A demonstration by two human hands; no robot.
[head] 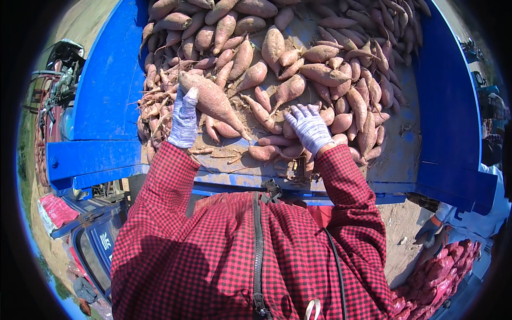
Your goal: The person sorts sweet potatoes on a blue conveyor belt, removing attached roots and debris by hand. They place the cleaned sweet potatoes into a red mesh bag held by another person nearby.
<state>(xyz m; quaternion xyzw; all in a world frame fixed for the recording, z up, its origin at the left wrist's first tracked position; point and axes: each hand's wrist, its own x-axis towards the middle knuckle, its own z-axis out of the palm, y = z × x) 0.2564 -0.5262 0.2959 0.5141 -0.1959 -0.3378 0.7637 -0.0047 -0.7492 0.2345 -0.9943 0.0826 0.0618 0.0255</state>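
A large sweet potato is gripped by my gloved left hand, raised over the dusty blue truck bed, its thick end up and its thin tip pointing down to the right. My gloved right hand rests with fingers spread on sweet potatoes near the bed's front edge; whether it grips one I cannot tell. Larger sweet potatoes are heaped at the back and right. Thin, rooty sweet potatoes form a pile left of my left hand. Loose root pieces lie between my wrists.
Blue side walls flank the load, and the bed's edge runs before my body. Red mesh sacks stand at lower right beside a person in pale clothing. At left are a dark blue vehicle and another loaded cart.
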